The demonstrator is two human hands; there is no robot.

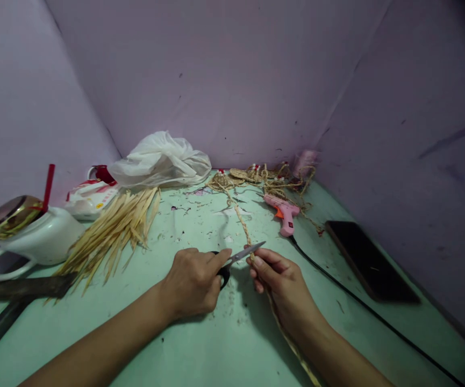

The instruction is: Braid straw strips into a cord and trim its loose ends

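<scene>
My left hand (194, 280) is closed on a pair of black-handled scissors (241, 255), whose blades point right toward the braid. My right hand (279, 279) pinches a braided straw cord (242, 223) just below the blades. The cord runs away from me to a tangle of braided pieces (264, 177) at the back of the green table (200, 344), and its other end trails under my right wrist toward the front edge.
A bundle of flat straw strips (115, 231) lies at the left, beside a white mug (34, 242) with a gold lid and a red straw. A white plastic bag (162, 161) sits behind. A pink glue gun (284, 214) with a black cable and a dark phone (371, 260) lie at right. Purple walls enclose the table.
</scene>
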